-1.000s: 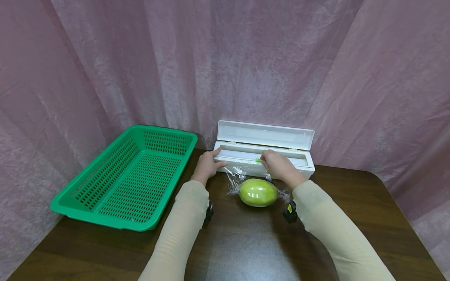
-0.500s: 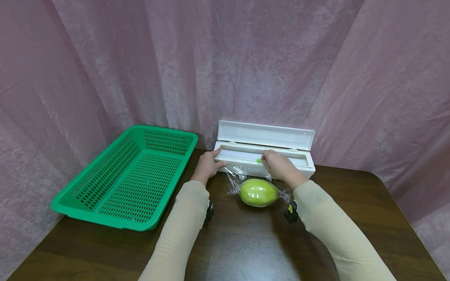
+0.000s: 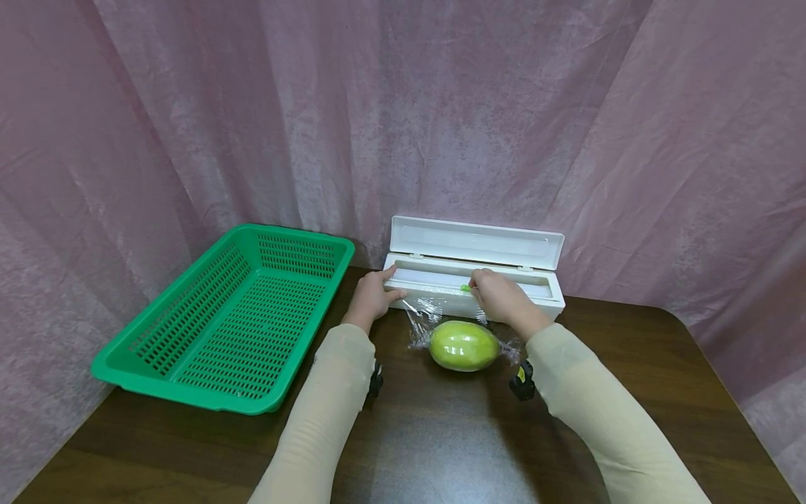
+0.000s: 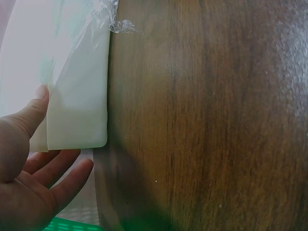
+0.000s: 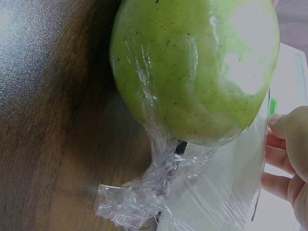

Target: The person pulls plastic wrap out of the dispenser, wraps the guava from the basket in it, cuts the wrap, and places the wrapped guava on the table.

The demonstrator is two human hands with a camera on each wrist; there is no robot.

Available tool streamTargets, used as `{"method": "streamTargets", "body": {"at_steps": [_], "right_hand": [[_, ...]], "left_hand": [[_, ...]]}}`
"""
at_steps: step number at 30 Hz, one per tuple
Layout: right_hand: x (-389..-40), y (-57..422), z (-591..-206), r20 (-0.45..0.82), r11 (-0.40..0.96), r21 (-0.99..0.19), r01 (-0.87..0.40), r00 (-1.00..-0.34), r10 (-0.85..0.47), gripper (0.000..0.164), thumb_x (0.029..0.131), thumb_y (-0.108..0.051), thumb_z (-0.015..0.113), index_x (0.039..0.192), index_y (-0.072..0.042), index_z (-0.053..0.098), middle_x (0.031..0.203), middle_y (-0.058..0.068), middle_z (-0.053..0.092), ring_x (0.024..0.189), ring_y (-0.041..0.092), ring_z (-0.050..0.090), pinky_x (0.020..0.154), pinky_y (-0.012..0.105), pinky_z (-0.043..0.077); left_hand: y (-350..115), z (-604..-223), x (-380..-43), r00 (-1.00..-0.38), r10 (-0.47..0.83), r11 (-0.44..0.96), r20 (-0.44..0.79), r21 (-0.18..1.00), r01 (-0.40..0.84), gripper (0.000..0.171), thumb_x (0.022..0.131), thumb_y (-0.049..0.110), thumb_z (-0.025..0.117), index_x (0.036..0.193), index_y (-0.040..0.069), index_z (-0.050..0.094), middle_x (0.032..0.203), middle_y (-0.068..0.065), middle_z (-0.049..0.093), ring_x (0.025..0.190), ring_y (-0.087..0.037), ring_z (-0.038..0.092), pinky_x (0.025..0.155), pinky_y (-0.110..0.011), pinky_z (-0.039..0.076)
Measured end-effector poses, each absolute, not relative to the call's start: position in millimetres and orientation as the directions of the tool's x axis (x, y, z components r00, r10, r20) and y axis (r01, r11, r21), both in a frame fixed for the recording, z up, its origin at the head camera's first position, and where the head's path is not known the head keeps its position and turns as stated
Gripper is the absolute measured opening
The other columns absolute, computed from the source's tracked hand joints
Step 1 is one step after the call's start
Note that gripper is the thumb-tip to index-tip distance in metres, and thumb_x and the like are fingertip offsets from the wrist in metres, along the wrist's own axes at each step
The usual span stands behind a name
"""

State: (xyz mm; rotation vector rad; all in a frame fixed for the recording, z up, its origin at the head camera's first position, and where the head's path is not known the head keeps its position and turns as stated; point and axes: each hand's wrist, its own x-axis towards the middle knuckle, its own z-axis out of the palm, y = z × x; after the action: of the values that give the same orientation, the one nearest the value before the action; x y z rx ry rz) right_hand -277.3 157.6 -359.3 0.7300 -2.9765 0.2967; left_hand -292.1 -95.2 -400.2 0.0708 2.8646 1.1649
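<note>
A white cling film dispenser stands at the back of the table with its lid raised. My left hand grips its left end, thumb on the front edge and fingers around the end. With my right hand I pinch a small green slider on the front rim, near the middle of the box. A large oval green fruit with dark specks, wrapped in cling film, lies just in front of the dispenser. Clear film stretches from the box front down to the fruit, and a twisted tail sticks out at its right.
To the left stands a green slotted plastic basket with nothing in it. Pink curtains hang behind the brown wooden table. The raised lid leans back close to the curtain.
My right hand and the green slider have edged very slightly to the right. My left hand, the fruit and the dispenser look practically the same.
</note>
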Motion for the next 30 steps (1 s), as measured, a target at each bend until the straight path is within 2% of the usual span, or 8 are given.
{"method": "streamTargets", "body": {"at_steps": [30], "right_hand": [[-278.2,161.3,-361.2,0.094,0.869,-0.164,-0.466,-0.885,-0.456,0.017,0.096,-0.009,0.049,0.105,0.001,0.058,0.098,0.014,0.061,0.090,0.027,0.061,0.080,0.041,0.053]], "left_hand": [[-94.3,-401.8,-292.6,-0.999,0.041,0.704,-0.031,0.710,0.007,0.068,0.085,0.031,0.069,0.145,0.025,0.037,0.149,-0.004,0.041,0.139,-0.025,0.033,0.109,-0.042,0.036]]}}
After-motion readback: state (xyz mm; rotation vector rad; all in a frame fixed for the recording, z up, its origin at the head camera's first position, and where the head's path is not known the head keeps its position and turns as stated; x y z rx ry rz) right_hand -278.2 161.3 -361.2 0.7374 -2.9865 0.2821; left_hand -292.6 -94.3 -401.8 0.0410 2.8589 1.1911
